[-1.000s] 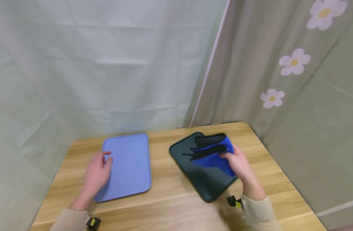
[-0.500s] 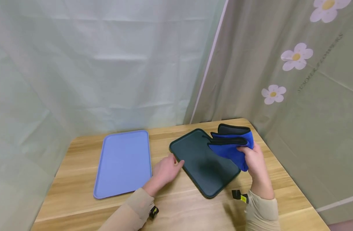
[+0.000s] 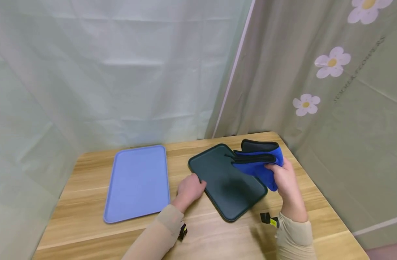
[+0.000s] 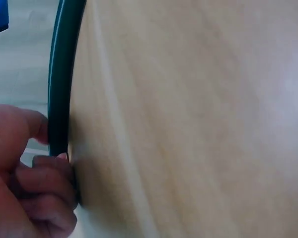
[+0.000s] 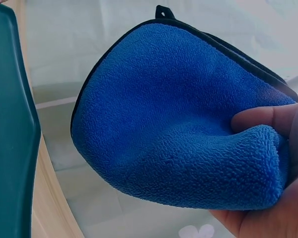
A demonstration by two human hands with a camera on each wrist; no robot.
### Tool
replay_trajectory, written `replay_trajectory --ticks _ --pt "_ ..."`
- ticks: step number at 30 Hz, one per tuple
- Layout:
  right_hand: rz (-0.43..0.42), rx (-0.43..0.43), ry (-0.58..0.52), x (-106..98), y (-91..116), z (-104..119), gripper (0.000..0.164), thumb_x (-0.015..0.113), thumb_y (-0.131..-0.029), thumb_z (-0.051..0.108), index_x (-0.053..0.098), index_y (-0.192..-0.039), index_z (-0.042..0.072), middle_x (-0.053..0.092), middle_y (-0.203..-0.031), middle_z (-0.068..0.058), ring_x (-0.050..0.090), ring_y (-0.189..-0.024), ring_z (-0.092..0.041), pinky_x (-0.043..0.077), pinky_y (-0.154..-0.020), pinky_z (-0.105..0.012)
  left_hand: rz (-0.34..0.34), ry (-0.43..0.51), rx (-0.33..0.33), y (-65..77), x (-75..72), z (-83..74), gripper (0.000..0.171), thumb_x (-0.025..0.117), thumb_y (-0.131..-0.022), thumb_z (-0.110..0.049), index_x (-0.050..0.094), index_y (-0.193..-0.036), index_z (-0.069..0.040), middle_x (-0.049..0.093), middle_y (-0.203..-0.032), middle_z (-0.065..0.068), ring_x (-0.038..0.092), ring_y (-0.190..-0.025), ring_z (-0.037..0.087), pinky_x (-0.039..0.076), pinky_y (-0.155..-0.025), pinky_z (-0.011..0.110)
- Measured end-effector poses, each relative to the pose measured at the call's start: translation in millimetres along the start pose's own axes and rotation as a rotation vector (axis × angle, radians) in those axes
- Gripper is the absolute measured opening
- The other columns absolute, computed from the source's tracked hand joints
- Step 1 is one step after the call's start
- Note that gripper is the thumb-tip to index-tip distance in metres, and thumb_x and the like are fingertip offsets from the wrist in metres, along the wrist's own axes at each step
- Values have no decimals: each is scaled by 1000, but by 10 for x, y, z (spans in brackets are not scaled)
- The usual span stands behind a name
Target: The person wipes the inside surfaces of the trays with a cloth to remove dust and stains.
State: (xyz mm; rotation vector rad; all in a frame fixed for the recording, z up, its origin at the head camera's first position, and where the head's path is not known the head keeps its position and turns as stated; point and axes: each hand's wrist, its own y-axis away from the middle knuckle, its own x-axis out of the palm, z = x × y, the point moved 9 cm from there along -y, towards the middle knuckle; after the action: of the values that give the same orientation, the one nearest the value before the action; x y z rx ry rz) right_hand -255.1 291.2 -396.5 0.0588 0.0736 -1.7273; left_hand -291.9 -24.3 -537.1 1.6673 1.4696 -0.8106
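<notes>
A dark green tray [image 3: 229,191] lies at an angle on the wooden table, right of centre. My left hand [image 3: 190,187] pinches its near left edge; in the left wrist view the thumb is inside the rim [image 4: 62,74] and the curled fingers [image 4: 47,181] are at its outer side. My right hand [image 3: 284,177] holds a folded blue cloth [image 3: 257,169] with black edging above the tray's right side. Up close in the right wrist view, the fluffy cloth [image 5: 154,109] has a small black loop, and a fingertip presses into it. Part of that hand is hidden behind the cloth.
A light blue tray [image 3: 138,184] lies on the left part of the wooden table [image 3: 87,202]. A pale curtain [image 3: 136,72] hangs behind the table, and a curtain with printed flowers [image 3: 331,63] borders the right side.
My left hand has moved right from the blue tray to the green tray's edge and taken hold of it. My right hand has lifted the cloth and shifted it rightwards.
</notes>
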Motion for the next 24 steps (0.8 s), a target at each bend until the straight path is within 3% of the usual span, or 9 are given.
replay_trajectory --ticks 4,8,11,14,16,19,21,24 --pt "-4 -13 -8 -1 22 0 22 58 -97 -11 67 -103 8 73 -91 9 73 -87 -10 61 -78 -26 -18 236 -55 -37 9 138 30 57 -102 -23 62 -107 5 69 -83 19 63 -64 26 57 -62 45" --pt "-8 -23 -14 -5 44 3 24 58 -97 -11 67 -104 10 73 -93 10 73 -88 -10 61 -78 -26 -13 519 -138 -18 41 263 16 51 -103 -17 54 -101 -2 65 -66 18 62 -42 23 54 -45 36" --pt "10 -9 5 25 48 -3 21 58 -98 -9 67 -108 8 72 -98 9 73 -91 -11 60 -81 -26 -38 625 -155 15 38 305 17 47 -105 -16 52 -103 0 62 -71 16 59 -41 21 53 -41 34" --pt "36 11 33 72 49 -16 19 58 -100 -6 65 -111 6 72 -103 7 72 -96 -13 60 -83 -27 -85 686 -139 47 -1 324 31 43 -108 -15 53 -125 8 63 -94 22 63 -61 27 56 -54 38" --pt "55 20 44 108 48 -19 18 58 -100 -5 64 -114 5 71 -106 5 71 -98 -14 59 -85 -27 -136 723 -117 67 -58 340 43 40 -110 -14 47 -142 13 63 -118 31 69 -92 38 61 -78 46" --pt "110 38 35 189 54 -28 21 58 -101 -1 62 -121 2 71 -112 2 71 -101 -16 59 -87 -29 -186 729 -76 102 -154 366 50 35 -114 -14 37 -154 14 50 -149 36 53 -136 48 46 -111 57" --pt "173 53 14 272 63 -40 28 57 -103 1 57 -131 -1 69 -119 -2 71 -105 -18 60 -89 -31 -220 709 -39 122 -234 385 49 34 -116 -14 36 -156 14 45 -155 37 42 -147 49 36 -120 60" --pt "261 77 -39 410 66 -39 41 55 -105 4 47 -143 -5 64 -132 -12 69 -111 -22 60 -92 -34 -265 676 29 158 -389 394 46 35 -117 -14 39 -155 11 47 -154 36 43 -146 50 36 -119 62"
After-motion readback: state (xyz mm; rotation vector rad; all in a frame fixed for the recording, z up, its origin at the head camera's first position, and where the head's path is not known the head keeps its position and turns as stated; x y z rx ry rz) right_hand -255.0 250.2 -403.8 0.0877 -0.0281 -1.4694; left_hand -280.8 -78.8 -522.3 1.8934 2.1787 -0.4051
